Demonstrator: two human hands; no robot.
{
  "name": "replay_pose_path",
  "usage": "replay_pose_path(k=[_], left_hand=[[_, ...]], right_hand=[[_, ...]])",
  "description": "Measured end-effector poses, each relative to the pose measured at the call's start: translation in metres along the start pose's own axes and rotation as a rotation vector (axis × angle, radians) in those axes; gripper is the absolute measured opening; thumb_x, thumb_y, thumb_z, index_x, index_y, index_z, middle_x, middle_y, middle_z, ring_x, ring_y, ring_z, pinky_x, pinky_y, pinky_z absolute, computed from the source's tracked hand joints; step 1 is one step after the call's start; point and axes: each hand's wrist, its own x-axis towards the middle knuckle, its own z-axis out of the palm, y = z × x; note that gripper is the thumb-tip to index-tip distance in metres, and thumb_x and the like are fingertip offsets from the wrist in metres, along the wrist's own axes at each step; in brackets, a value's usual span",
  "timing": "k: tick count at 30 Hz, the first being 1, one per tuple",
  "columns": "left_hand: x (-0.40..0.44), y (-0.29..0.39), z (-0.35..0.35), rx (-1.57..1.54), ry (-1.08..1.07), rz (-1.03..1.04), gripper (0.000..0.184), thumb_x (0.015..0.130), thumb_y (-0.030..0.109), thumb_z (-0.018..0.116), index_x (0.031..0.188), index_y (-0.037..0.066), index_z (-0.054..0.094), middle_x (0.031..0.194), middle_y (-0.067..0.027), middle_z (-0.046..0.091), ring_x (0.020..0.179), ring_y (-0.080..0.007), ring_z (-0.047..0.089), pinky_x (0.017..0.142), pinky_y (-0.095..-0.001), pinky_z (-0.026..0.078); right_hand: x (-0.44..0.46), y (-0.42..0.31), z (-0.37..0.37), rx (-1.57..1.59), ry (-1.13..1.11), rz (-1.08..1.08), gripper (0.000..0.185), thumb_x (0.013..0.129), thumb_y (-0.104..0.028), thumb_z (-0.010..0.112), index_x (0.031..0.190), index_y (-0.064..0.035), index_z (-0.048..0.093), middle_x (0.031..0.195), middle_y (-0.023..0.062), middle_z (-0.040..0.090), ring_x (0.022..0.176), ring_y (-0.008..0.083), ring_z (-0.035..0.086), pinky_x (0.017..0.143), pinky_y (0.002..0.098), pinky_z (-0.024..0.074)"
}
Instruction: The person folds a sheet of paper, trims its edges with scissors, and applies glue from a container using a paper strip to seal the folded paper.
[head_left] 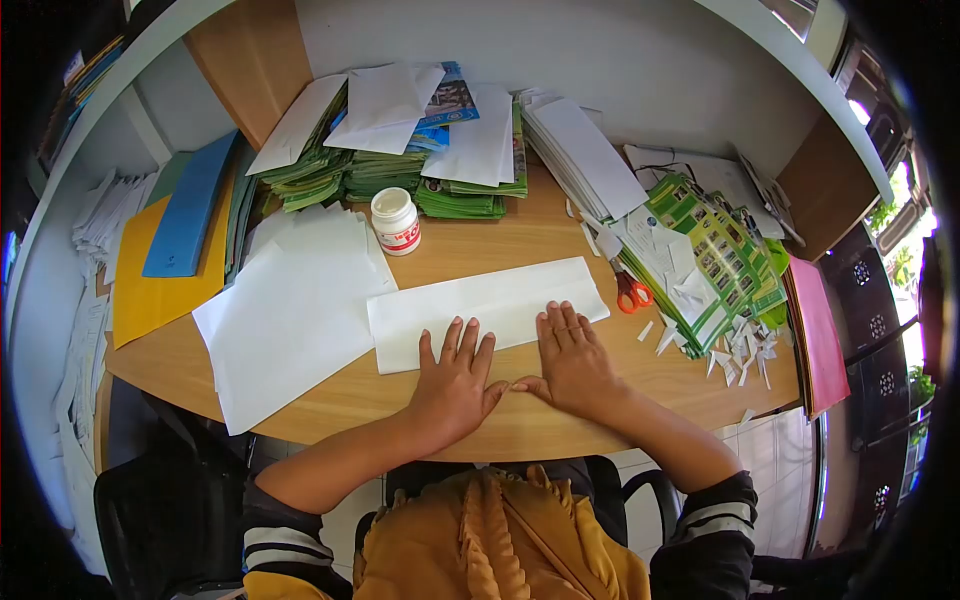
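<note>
A folded white sheet of paper (470, 302) lies lengthwise on the wooden desk in front of me. My left hand (450, 385) rests with spread fingers on its lower edge, left of the middle. Flat on the right part of the same edge is my right hand (578, 365), fingers stretched out. The two thumbs nearly meet below the paper; neither hand grasps anything. Just left lies a stack of loose white sheets (290, 320). Behind the folded paper stands an open white jar (396, 222) with red lettering. Orange-handled scissors (632, 292) lie to the right.
Stacks of green printed booklets (380, 175) topped with white paper line the back. Paper scraps (740, 350) and green printed sheets (715, 260) cover the right side, beside a pink folder (818, 340). Blue (190, 210) and yellow folders (150, 280) are at left.
</note>
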Motion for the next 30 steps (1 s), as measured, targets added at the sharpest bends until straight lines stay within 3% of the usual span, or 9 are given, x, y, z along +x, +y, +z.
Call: replay_pose_path(k=[9, 13, 15, 16, 18, 20, 23, 30], left_hand=[[-0.001, -0.002, 0.002, 0.026, 0.002, 0.018, 0.054, 0.088, 0.036, 0.049, 0.123, -0.005, 0.045, 0.129, -0.0297, 0.041, 0.124, -0.0441, 0.034, 0.093, -0.0631, 0.026], [0.001, -0.002, -0.002, 0.005, -0.068, -0.014, 0.056, 0.088, 0.038, 0.047, 0.125, -0.004, 0.044, 0.132, -0.0282, 0.038, 0.126, -0.0443, 0.030, 0.093, -0.0632, 0.025], [0.002, -0.002, -0.001, -0.006, -0.088, -0.019, 0.057, 0.088, 0.039, 0.047, 0.126, -0.003, 0.043, 0.133, -0.0274, 0.037, 0.127, -0.0439, 0.030, 0.094, -0.0633, 0.024], [0.003, -0.002, -0.001, -0.017, -0.107, -0.029, 0.057, 0.088, 0.040, 0.046, 0.126, -0.003, 0.043, 0.134, -0.0265, 0.037, 0.127, -0.0435, 0.029, 0.094, -0.0635, 0.024], [0.002, -0.004, -0.002, -0.035, -0.145, -0.058, 0.058, 0.089, 0.041, 0.044, 0.128, -0.002, 0.041, 0.136, -0.0249, 0.035, 0.129, -0.0426, 0.027, 0.095, -0.0639, 0.022], [0.000, -0.005, -0.005, -0.036, -0.149, -0.053, 0.059, 0.089, 0.042, 0.044, 0.129, -0.001, 0.041, 0.137, -0.0238, 0.035, 0.129, -0.0421, 0.026, 0.096, -0.0632, 0.021], [-0.002, -0.010, -0.011, -0.055, -0.151, -0.023, 0.061, 0.089, 0.044, 0.041, 0.132, 0.001, 0.038, 0.140, -0.0207, 0.033, 0.130, -0.0404, 0.025, 0.099, -0.0612, 0.019], [-0.021, -0.041, -0.031, -0.029, -0.229, 0.071, 0.064, 0.090, 0.050, 0.038, 0.136, 0.005, 0.035, 0.142, -0.0170, 0.031, 0.132, -0.0380, 0.024, 0.104, -0.0548, 0.018]], right_hand=[[-0.004, 0.000, -0.011, -0.079, -0.003, 0.097, 0.084, 0.080, -0.062, 0.048, 0.122, 0.0098, 0.043, 0.129, 0.0304, 0.041, 0.121, 0.0448, 0.038, 0.101, 0.0505, 0.0295], [0.026, -0.004, -0.053, 0.038, -0.460, 0.264, 0.082, 0.077, -0.064, 0.048, 0.125, 0.0029, 0.043, 0.132, 0.0253, 0.040, 0.122, 0.0431, 0.038, 0.101, 0.0527, 0.0276], [0.035, -0.004, -0.052, 0.068, -0.479, 0.290, 0.083, 0.075, -0.066, 0.047, 0.129, -0.0027, 0.043, 0.137, 0.0228, 0.036, 0.126, 0.0405, 0.034, 0.103, 0.0544, 0.0229], [0.035, -0.005, -0.042, 0.068, -0.478, 0.291, 0.083, 0.075, -0.066, 0.047, 0.129, -0.0027, 0.043, 0.137, 0.0228, 0.036, 0.126, 0.0405, 0.034, 0.103, 0.0544, 0.0229], [0.029, -0.006, -0.008, -0.071, 0.003, -0.091, 0.089, 0.075, -0.068, 0.047, 0.132, 0.0002, 0.038, 0.140, 0.0240, 0.031, 0.131, 0.0389, 0.028, 0.106, 0.0519, 0.0202], [0.026, -0.002, 0.006, 0.132, -0.150, -0.063, 0.095, 0.076, -0.069, 0.046, 0.134, 0.0048, 0.032, 0.142, 0.0258, 0.026, 0.135, 0.0383, 0.022, 0.108, 0.0493, 0.0174], [0.019, 0.006, -0.003, 0.066, -0.225, -0.006, 0.098, 0.078, -0.069, 0.044, 0.134, 0.0092, 0.027, 0.143, 0.0270, 0.024, 0.135, 0.0388, 0.019, 0.109, 0.0477, 0.0164], [0.003, 0.020, -0.008, 0.015, -0.212, 0.015, 0.102, 0.077, -0.071, 0.042, 0.135, 0.0107, 0.024, 0.143, 0.0285, 0.022, 0.136, 0.0388, 0.017, 0.109, 0.0486, 0.0142]])
